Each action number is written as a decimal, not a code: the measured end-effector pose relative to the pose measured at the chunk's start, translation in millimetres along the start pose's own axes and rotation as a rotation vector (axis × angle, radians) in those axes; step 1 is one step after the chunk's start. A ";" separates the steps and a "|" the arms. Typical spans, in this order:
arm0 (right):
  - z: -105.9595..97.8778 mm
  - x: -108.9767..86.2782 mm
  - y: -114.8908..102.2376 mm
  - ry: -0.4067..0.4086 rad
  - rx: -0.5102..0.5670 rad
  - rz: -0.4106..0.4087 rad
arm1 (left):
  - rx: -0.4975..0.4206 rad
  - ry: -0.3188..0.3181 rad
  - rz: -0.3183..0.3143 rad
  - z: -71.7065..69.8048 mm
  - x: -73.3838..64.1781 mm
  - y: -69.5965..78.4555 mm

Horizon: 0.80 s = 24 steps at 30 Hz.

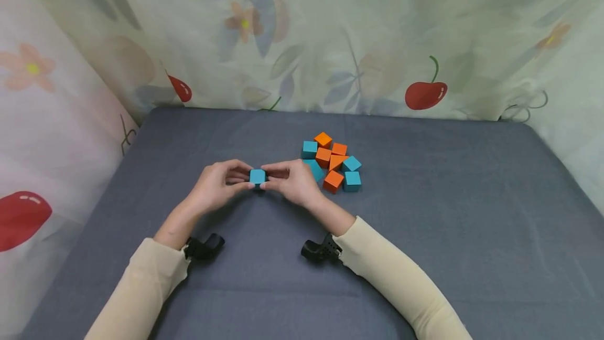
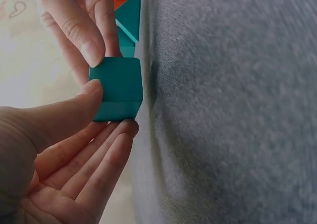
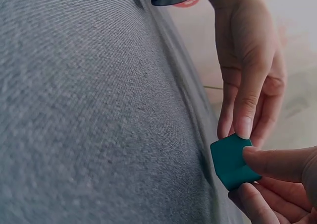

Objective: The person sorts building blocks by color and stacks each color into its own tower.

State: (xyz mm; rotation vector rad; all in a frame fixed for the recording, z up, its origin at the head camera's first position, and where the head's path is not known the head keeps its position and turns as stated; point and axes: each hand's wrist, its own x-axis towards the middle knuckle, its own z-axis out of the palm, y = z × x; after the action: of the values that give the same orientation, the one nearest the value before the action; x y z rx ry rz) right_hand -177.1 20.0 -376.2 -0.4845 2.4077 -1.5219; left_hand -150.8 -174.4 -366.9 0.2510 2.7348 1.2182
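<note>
A teal-blue cube [image 1: 257,176] is held between both hands, left of the middle of the table. My left hand [image 1: 214,185] pinches its left side with thumb and fingers, while my right hand [image 1: 296,181] pinches the right side. In the left wrist view the cube [image 2: 116,83] sits close to the grey cloth, both thumbs at its near face. The right wrist view also has thumbs and fingertips on the cube [image 3: 233,159]. Just beyond the right hand lies a cluster of blocks, among them an orange cube [image 1: 333,181] and an orange triangular block [image 1: 337,162].
More blue blocks lie in that cluster, including a cube [image 1: 352,181] at its near right and another cube [image 1: 309,149] at its far left. A grey cloth [image 1: 448,214] covers the table. Patterned curtains [image 1: 368,41] hang behind and along the sides.
</note>
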 end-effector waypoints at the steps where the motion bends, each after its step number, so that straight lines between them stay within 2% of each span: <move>1: 0.7 0.4 0.2 -0.005 0.000 0.000 | 0.000 -0.002 0.001 -0.3 -0.2 -0.9; 12: 3.1 1.7 2.6 -0.031 0.007 0.038 | -0.021 -0.041 0.004 0.8 2.3 -8.3; 24: 2.7 2.6 5.4 -0.026 0.008 0.029 | -0.062 -0.064 -0.001 -0.1 5.3 -13.8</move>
State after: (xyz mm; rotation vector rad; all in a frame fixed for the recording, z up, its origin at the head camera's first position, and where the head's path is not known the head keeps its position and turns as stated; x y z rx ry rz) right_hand -179.3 18.8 -382.3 -0.4629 2.3780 -1.5038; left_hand -157.4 -182.5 -377.4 0.2774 2.6377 1.2696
